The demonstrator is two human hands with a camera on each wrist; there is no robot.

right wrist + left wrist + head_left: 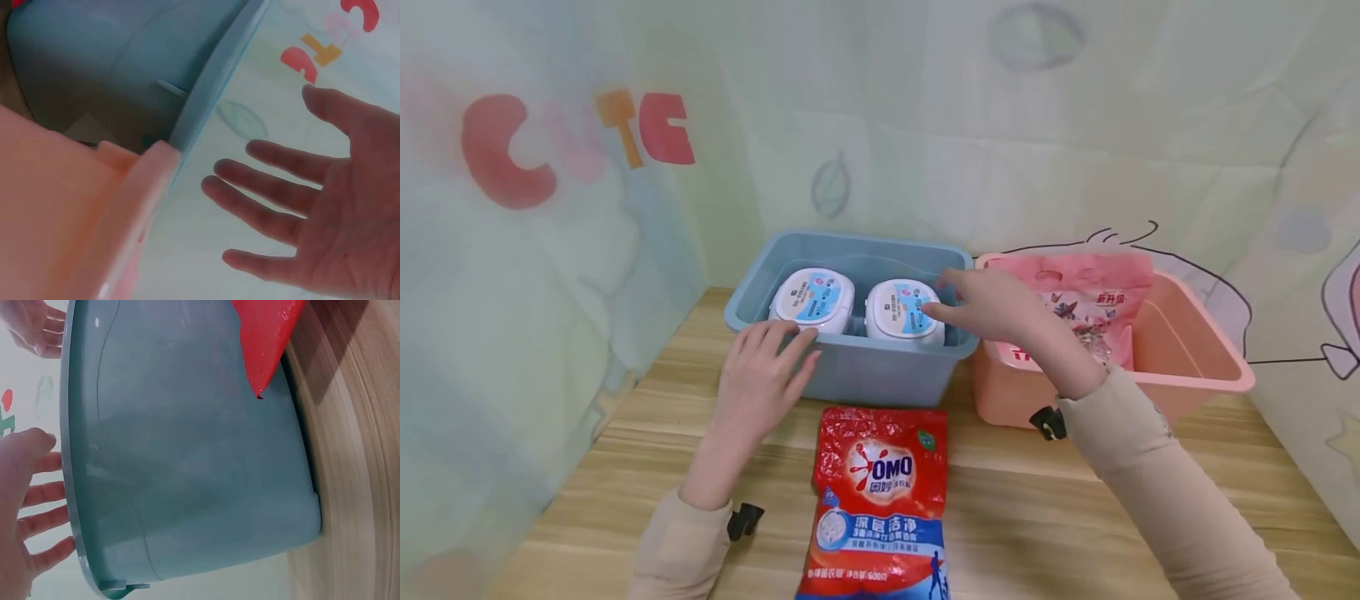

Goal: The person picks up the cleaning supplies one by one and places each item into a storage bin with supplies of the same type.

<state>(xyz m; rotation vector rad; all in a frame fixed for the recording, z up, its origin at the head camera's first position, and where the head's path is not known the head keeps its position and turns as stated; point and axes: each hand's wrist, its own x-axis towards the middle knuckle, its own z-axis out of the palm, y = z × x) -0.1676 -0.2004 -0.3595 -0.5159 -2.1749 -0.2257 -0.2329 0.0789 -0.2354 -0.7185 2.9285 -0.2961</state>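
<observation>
Two white lidded tubs with blue labels, a left tub (814,298) and a right tub (904,310), sit side by side inside a blue plastic bin (880,367). My left hand (758,367) is at the bin's front left rim, fingers extended over it; the left wrist view shows its fingertips at the rim. My right hand (992,304) hovers over the bin's right end, close to the right tub, and its spread fingers hold nothing in the right wrist view. In front of the bin lies a red and blue OMO detergent bag (880,500).
Right of the blue bin stands a pink bin (1187,333), holding a pink printed bag (1093,292) that leans upright at its left side. Both bins stand on a wood-grain table (1015,500), backed by a printed cloth (880,108).
</observation>
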